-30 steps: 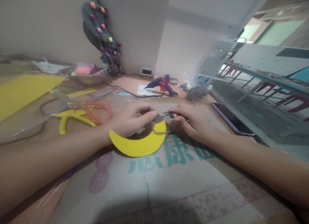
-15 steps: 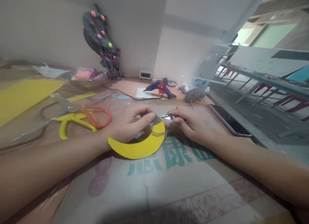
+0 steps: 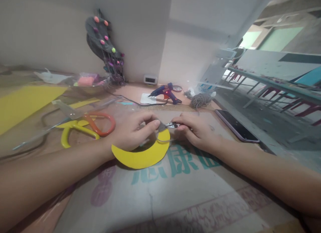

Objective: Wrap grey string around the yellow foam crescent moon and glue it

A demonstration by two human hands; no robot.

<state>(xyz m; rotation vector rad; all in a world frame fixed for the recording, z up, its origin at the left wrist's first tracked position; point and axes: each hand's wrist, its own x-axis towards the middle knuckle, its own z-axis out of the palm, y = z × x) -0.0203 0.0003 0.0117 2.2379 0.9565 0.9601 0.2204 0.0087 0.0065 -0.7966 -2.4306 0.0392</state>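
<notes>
My left hand point(image 3: 139, 129) pinches the upper tip of a yellow crescent moon cutout point(image 3: 142, 157) between thumb and fingers. Grey yarn point(image 3: 162, 126) is wrapped around that tip, and a loose strand curves across the yellow just below it. In my closed right hand point(image 3: 197, 131) is a small silver tool that looks like snips point(image 3: 173, 125); the fingers cover much of it. Its metal end reaches left to the wrapped yarn, seemingly touching it. Under both hands lies a printed cardboard sheet point(image 3: 180, 196).
Scissors point(image 3: 101, 124) with orange and yellow handles lie left of my left hand. A blue glue gun point(image 3: 165, 92) with a red light stands behind, near a grey yarn ball point(image 3: 200, 100). A phone point(image 3: 237, 126) lies right. A decorated grey moon point(image 3: 100, 39) hangs against the wall.
The snips have moved slightly left and down, closing the small gap to the wrapped tip. My left hand keeps its pinch on the crescent. The view has shifted slightly.
</notes>
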